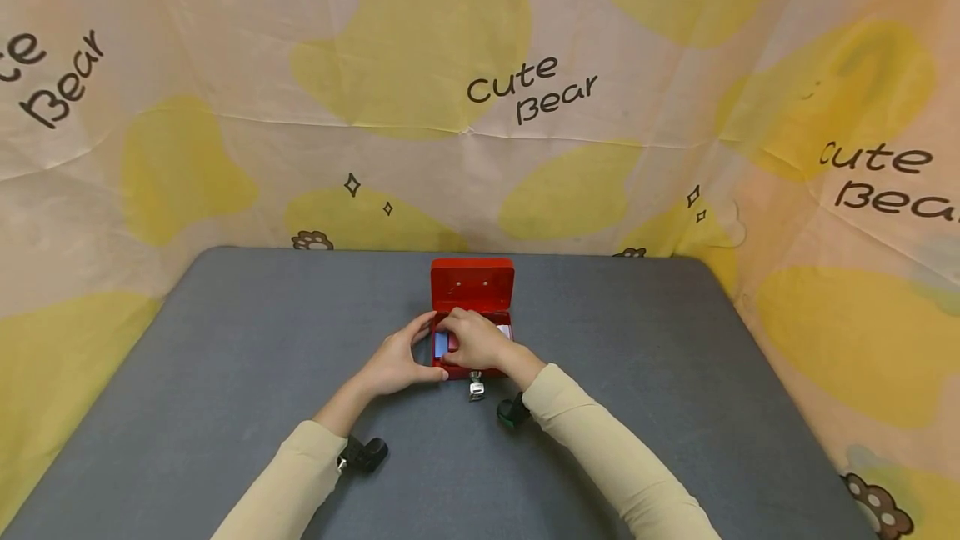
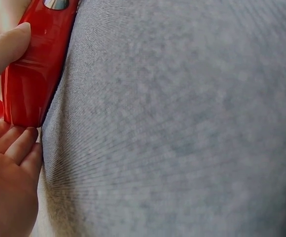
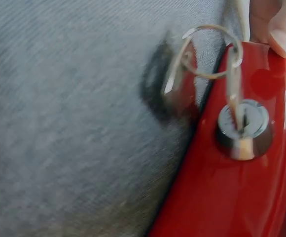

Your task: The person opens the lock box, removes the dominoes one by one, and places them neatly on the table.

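Observation:
A red metal box (image 1: 472, 283) stands on the table with its lid raised. My left hand (image 1: 393, 364) grips its left side, thumb at the front corner and fingers along the side wall; the left wrist view shows the thumb on the red wall (image 2: 32, 94) and the fingertips against its end. My right hand (image 1: 477, 342) reaches into the box, fingers bent down around a small reddish item (image 1: 453, 342), partly hidden. Beside it lies a blue item (image 1: 441, 346). A key on a ring (image 3: 234, 89) sits in the front lock (image 3: 244, 121).
The grey cloth-covered table (image 1: 300, 307) spreads around the box. A patterned curtain (image 1: 420, 48) hangs behind and beside it. Key ring and tag (image 1: 477, 390) hang at the box front. Dark wrist devices (image 1: 367, 454) are near both wrists.

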`<act>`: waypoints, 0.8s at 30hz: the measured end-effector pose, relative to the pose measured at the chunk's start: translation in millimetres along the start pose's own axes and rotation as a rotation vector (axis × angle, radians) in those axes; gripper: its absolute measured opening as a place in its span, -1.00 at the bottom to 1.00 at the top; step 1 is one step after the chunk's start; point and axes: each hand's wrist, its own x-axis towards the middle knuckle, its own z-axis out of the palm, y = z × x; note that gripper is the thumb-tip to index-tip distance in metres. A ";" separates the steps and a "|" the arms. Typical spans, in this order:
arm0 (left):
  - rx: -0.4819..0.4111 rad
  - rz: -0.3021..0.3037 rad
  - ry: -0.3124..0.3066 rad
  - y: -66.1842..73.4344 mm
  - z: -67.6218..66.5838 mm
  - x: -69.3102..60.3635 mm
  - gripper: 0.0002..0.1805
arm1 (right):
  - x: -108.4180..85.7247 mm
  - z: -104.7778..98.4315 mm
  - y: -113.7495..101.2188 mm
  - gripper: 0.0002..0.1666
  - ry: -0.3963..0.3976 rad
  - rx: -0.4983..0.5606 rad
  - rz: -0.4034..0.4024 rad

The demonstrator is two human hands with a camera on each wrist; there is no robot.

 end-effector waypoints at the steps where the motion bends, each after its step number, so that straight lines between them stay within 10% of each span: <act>1: -0.001 -0.002 -0.002 -0.1 0.0 0.0 0.04 | -0.3 0.8 1.1 -0.50 0.001 0.008 -0.003; 24: -0.012 -0.026 -0.018 -1.2 0.7 1.0 0.05 | -12.4 -13.7 9.5 -0.47 0.032 0.144 -0.035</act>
